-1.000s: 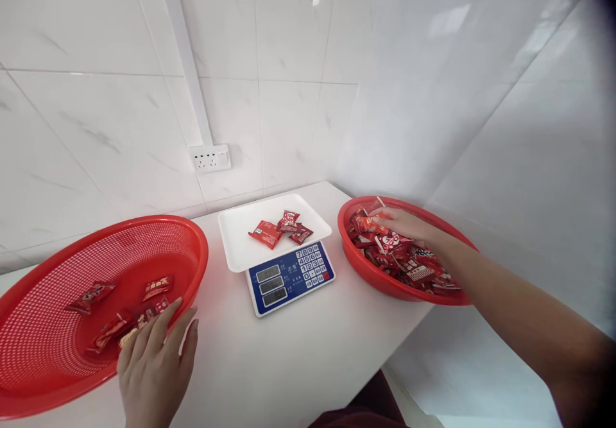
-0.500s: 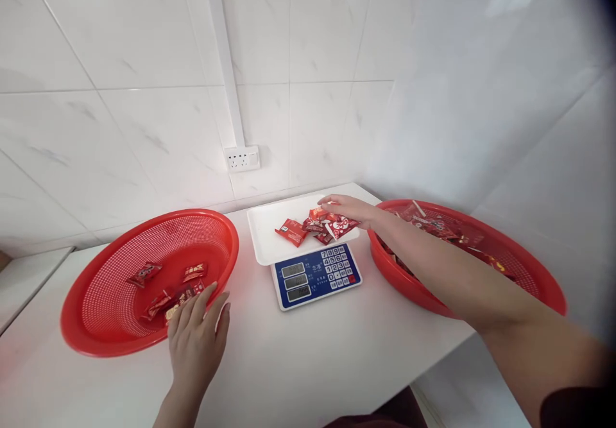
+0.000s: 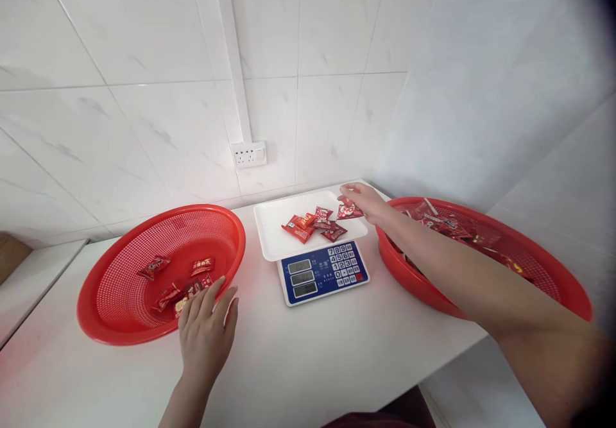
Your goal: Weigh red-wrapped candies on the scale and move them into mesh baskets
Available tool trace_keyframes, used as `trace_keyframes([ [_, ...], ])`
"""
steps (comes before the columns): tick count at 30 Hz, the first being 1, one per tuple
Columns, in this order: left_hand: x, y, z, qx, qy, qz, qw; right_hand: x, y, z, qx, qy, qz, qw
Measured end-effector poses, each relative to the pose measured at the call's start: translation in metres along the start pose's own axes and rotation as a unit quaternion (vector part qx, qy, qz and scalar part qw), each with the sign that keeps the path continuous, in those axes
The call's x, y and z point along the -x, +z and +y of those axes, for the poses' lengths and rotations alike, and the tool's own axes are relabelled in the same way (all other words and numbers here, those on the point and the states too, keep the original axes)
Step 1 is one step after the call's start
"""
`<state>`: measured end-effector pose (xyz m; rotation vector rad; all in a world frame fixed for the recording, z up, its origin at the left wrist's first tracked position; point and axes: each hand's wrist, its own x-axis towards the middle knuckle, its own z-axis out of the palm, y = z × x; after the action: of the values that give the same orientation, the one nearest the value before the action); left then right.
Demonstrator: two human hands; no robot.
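My right hand (image 3: 364, 201) pinches a red-and-white snack packet (image 3: 350, 212) over the right side of the scale's white tray (image 3: 270, 232). A bit of red wrapper also shows between its fingers; whether it is a second packet I cannot tell. Several red snack packets (image 3: 308, 222) lie in a loose pile on the tray. At the near rim of the left red basket (image 3: 91, 316), my left hand (image 3: 206, 325) lies open with its fingers apart. Just past its fingertips, several red packets (image 3: 168, 294) rest inside that basket.
In front of the tray is the scale's blue keypad and display panel (image 3: 322, 274). A second red basket (image 3: 409, 274), with many snack packets, stands on the right, partly under my right forearm. The white table (image 3: 298, 357) meets a tiled wall with a socket (image 3: 249, 154).
My right hand has risen off the pile with a red-and-white packet, moving slightly right. The packets left on the tray have shifted. My left hand stays at the basket rim; the view has turned slightly.
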<state>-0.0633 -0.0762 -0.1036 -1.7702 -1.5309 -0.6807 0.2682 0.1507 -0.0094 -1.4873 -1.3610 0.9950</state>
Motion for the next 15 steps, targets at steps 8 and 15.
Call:
trace_keyframes([
  [8, -0.002, -0.002, 0.002, -0.016, -0.005, 0.0, 1.0, -0.005, 0.025, -0.002, -0.069, -0.02, 0.019, 0.997],
  [15, -0.001, -0.002, 0.001, -0.009, 0.002, 0.0, 1.0, 0.007, 0.011, -0.007, -0.037, -0.045, 0.019, 0.998],
])
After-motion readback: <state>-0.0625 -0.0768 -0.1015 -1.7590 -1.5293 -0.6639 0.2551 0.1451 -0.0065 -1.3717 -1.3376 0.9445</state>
